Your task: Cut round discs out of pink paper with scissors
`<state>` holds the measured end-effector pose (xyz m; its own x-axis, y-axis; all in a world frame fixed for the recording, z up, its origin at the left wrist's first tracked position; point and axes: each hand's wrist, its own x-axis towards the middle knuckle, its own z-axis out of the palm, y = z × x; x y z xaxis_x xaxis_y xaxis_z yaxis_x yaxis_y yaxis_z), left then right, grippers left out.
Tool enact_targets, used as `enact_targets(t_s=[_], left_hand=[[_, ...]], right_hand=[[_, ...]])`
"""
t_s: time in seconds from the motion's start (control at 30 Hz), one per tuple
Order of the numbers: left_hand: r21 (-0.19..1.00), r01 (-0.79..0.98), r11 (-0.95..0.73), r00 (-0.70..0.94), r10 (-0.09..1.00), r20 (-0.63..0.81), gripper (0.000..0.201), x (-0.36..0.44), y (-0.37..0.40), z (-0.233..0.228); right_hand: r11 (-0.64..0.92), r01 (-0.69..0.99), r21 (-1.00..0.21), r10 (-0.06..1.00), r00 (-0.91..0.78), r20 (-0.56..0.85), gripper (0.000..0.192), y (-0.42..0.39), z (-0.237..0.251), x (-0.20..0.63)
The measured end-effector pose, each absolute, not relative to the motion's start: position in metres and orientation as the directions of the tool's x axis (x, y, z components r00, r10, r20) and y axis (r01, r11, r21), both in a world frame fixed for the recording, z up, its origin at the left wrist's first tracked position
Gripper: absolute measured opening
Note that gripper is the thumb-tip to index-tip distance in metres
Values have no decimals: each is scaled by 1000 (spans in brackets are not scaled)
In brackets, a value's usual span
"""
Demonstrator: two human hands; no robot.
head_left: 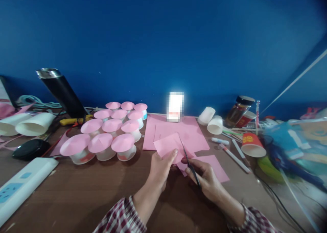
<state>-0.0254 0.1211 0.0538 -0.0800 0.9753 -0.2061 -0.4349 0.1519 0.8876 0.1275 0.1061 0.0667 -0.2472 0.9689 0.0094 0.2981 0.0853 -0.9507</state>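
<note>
My left hand [160, 168] pinches a piece of pink paper [167, 144] by its lower edge and holds it up above the brown table [76, 192]. My right hand [206, 178] grips black scissors [190, 163], whose blades run up along the right edge of that piece. Under both hands lie more pink sheets [189, 130], one large behind and a smaller one [217, 168] beside my right hand. Both sleeves are chequered red and white.
Several white cups topped with pink paper cones [107, 137] stand at left. Stacked paper cups [25, 124], a black flask [62, 91], a power strip [22, 183] and a black mouse [30, 148] lie further left. At right: white cups [214, 124], a jar [238, 111], a red cup [252, 145], pens [235, 156], cables.
</note>
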Motion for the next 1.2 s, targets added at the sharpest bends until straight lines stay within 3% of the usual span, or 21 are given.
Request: enact_targets(t_s=[1.2], left_hand=[[875,-449,184,-80,966,-244,38,-25,121,56]], right_hand=[[22,229,-973,968,-249,-37,47,107,64,128]])
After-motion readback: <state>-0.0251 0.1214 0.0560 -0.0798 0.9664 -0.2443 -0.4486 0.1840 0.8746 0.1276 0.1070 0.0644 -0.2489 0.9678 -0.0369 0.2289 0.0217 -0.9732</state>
